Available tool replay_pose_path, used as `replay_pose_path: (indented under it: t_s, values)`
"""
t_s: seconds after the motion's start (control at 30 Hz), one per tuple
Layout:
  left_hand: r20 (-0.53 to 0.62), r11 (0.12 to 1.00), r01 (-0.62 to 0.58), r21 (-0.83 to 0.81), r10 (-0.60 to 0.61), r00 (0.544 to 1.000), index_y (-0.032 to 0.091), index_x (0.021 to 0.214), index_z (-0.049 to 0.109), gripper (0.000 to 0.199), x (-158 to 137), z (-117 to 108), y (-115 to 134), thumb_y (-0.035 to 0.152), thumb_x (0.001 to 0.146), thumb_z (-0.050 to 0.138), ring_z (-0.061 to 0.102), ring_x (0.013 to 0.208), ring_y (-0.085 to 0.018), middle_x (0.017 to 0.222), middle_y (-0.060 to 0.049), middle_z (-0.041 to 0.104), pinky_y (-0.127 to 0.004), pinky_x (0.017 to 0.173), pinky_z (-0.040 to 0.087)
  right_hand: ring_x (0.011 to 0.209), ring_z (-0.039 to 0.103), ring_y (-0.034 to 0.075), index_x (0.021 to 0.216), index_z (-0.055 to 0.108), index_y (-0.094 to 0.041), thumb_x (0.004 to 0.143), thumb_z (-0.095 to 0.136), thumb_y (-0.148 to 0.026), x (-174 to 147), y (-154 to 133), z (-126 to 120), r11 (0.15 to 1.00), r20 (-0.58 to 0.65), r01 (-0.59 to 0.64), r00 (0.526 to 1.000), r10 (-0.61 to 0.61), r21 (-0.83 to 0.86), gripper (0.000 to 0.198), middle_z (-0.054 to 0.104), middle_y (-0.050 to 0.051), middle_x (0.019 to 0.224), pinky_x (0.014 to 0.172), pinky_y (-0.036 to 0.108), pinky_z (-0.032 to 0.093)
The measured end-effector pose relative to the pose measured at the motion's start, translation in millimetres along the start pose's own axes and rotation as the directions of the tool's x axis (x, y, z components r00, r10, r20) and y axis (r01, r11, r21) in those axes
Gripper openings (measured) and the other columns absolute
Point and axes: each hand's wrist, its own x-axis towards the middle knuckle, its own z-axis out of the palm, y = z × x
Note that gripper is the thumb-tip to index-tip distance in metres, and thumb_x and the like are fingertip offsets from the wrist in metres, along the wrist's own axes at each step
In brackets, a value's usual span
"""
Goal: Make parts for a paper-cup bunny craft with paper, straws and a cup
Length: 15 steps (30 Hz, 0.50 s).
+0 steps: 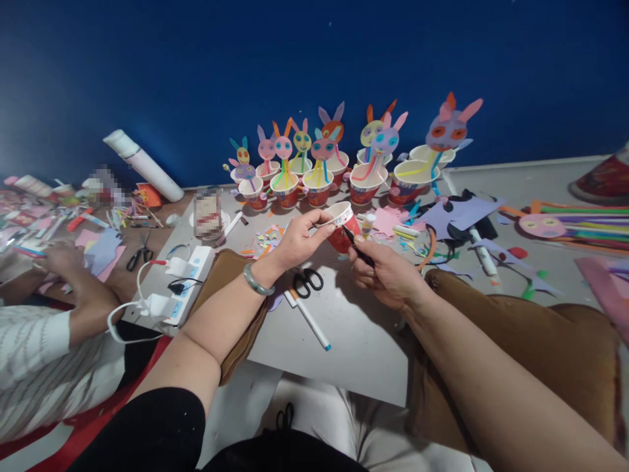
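Observation:
My left hand point(299, 241) pinches the rim of a red-and-white paper cup point(337, 240), holding it tilted above the table. In my right hand point(388, 274) is a slim black tool point(362, 252), its narrow tip against the cup's side near the rim; its exact kind cannot be made out. Below the cup lie black-handled scissors point(308, 283) and a white marker with a blue end point(314, 326). Behind my hands stand several paper cups point(318, 190) bearing paper rabbit heads point(386, 141) on coloured straw-like stems.
Brown cushions point(521, 354) flank my place at the table point(334, 347). To the left are a white power strip point(192, 282) with plugs and a co-worker's hands point(66, 265). Purple paper scraps point(457, 213), a marker point(484, 254) and coloured strips point(599, 226) lie right. A blue wall point(295, 59) rises behind.

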Motion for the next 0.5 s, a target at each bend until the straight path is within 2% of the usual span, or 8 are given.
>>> replay_pose_path:
  t_s: [0.5]
  values:
    - [-0.013,0.999,0.027,0.025,-0.027,1.0,0.016,0.083,0.06,0.034,-0.1,-1.5,-2.1,0.05,0.088,0.058,0.055,0.076,-0.012,0.079,-0.002,0.062,-0.024,0.069,0.045,0.036,0.012,0.005,0.071,0.052,-0.02,0.087,0.058,-0.052,1.3,0.1,-2.8,0.998,0.031,-0.011,0.999,0.013,-0.056,0.036,0.024,-0.011,0.04,0.035,0.018,0.016]
